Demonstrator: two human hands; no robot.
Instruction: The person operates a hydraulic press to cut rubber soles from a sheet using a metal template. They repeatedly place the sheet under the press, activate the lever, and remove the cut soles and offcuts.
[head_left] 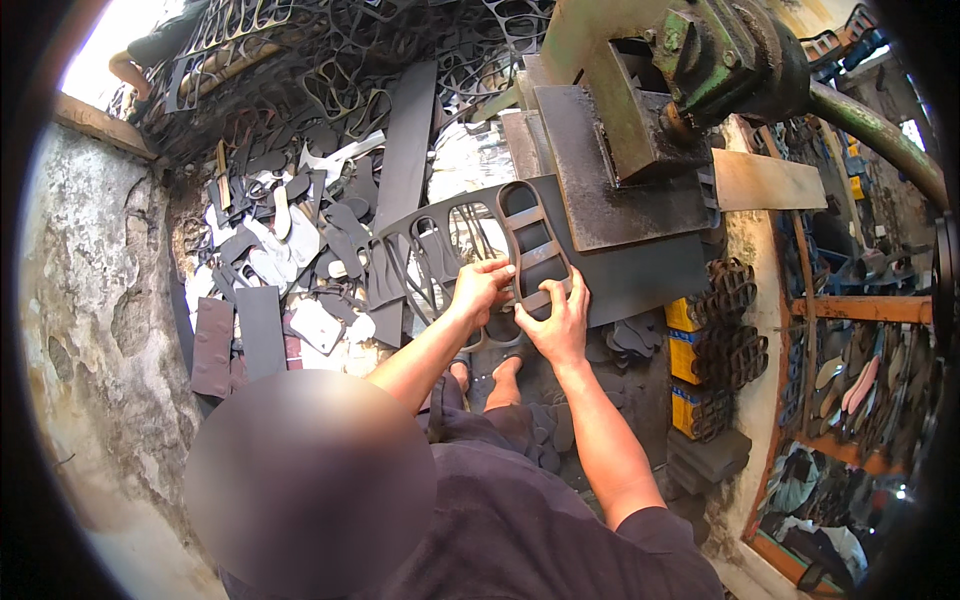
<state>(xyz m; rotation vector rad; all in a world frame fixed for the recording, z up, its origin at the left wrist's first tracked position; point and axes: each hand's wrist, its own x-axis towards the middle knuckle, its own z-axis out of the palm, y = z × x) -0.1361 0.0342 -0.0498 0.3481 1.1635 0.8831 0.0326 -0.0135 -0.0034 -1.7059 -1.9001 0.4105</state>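
Note:
A sole-shaped metal cutting die [527,216] with crossbars stands on a dark rubber sheet [635,280], close to the left edge of the press plate [640,215]. My right hand [558,318] grips the die's near end, thumb on one side and fingers on the other. At the die's left edge, my left hand [482,290] has its thumb and fingers pinched together against it; part of its grip is hidden. Left of the die, the sheet has several sole-shaped holes with narrow strips between them.
The heavy green press head [735,60] overhangs the plate. Cut scraps [285,235] pile up at the left beside a stained wall [95,270]. Yellow boxes [686,362] and stacked dark sole shapes [728,300] stand at the right. Another person's arm [128,72] shows at the top left.

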